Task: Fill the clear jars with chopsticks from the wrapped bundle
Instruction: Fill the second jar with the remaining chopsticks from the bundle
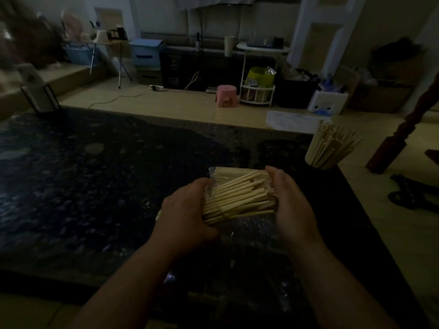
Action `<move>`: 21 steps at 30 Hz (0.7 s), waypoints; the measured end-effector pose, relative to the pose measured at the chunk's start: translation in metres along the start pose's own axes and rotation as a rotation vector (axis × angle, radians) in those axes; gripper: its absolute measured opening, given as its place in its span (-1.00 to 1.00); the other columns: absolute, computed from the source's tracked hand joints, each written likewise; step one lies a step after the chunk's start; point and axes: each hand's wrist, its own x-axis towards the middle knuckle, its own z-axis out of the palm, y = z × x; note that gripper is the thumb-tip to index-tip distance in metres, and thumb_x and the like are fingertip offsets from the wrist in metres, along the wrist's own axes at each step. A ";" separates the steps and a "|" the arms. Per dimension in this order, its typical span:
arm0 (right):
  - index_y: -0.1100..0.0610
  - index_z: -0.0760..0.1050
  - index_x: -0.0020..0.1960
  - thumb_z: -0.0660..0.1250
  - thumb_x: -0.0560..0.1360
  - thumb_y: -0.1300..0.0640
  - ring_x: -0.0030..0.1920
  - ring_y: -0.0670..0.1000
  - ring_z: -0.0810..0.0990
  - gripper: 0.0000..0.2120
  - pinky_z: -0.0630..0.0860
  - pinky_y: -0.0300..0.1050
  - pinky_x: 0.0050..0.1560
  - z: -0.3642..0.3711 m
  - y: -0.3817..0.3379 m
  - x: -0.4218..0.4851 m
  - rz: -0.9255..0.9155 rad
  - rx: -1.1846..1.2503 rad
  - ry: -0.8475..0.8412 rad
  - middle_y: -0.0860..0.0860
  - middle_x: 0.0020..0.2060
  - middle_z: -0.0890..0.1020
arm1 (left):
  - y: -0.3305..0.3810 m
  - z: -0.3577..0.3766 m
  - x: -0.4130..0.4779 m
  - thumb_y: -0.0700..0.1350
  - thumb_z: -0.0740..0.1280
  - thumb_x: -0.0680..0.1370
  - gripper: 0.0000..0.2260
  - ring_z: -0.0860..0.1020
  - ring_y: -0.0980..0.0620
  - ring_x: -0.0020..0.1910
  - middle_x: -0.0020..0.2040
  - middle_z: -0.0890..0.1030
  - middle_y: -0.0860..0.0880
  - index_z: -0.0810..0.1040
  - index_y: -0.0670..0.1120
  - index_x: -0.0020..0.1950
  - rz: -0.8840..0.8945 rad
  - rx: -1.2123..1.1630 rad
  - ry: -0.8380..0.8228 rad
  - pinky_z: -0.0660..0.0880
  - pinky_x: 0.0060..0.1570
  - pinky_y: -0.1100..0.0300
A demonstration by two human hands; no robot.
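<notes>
Holding the wrapped bundle (240, 198) between both hands, you have it lying crosswise over the dark speckled table (95, 174), with the chopsticks (237, 186) running left to right. Whether the bundle rests on the table or hangs just above it cannot be told in this dim light.

Your left hand (187, 210) is at the bundle's left end, knuckles up. Its fingers are curled close together over the sticks and grip them, and the thumb lies along the bundle's near edge. Your right hand (289, 198) is at the bundle's right end. Its fingers are together and curved round the stick tips, and the palm is against them. Its thumb is hidden behind the hand.

The top sticks of the bundle sit skewed, angled up toward the right, while the layer on the bundle's far side lies straighter. Clear wrap (251, 229) clings to the bundle's left part and spreads out crinkled on the bundle's near side.

Beyond the bundle and to its right, well apart from it, a jar (325, 153) stands packed with chopsticks that fan outward at the top. Far beyond the bundle, a pink stool (226, 96) sits on the floor.
</notes>
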 end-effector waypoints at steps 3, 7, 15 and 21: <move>0.03 0.57 0.14 0.06 0.66 -0.02 0.04 -0.08 0.61 -0.67 0.51 -0.21 -0.01 -0.005 0.002 0.003 0.000 -0.033 0.089 -0.05 0.02 0.64 | -0.001 -0.002 0.001 -0.01 0.55 0.18 -0.20 0.49 0.10 0.07 0.12 0.52 0.12 0.33 0.11 0.38 -0.026 -0.023 0.033 0.45 0.10 0.11; 0.00 0.55 -0.06 0.17 0.62 0.04 -0.03 -0.03 0.61 -0.80 0.53 -0.07 -0.01 -0.010 0.005 0.006 0.028 -0.066 0.125 -0.05 -0.09 0.63 | -0.004 -0.003 0.003 -0.06 0.57 0.18 -0.17 0.50 0.06 0.06 0.10 0.50 0.09 0.33 0.10 0.39 -0.103 -0.080 0.080 0.49 0.12 0.03; 0.13 0.54 -0.14 0.25 0.58 0.19 -0.29 0.09 0.64 -0.85 0.57 -0.01 -0.28 -0.012 0.015 -0.003 0.206 -0.403 -0.293 0.10 -0.28 0.65 | -0.015 -0.004 0.008 -0.02 0.60 0.16 -0.19 0.53 0.02 -0.01 0.03 0.49 0.10 0.31 0.15 0.33 -0.222 -0.194 0.167 0.54 0.00 0.02; -0.02 0.51 -0.13 0.24 0.55 0.05 -0.18 -0.10 0.56 -0.88 0.50 -0.15 -0.16 -0.006 0.031 -0.015 0.026 -0.971 -0.429 -0.07 -0.18 0.60 | -0.019 -0.007 0.011 -0.03 0.62 0.20 -0.21 0.50 0.08 0.02 0.04 0.45 0.14 0.31 0.14 0.33 -0.240 -0.240 0.200 0.51 -0.01 0.08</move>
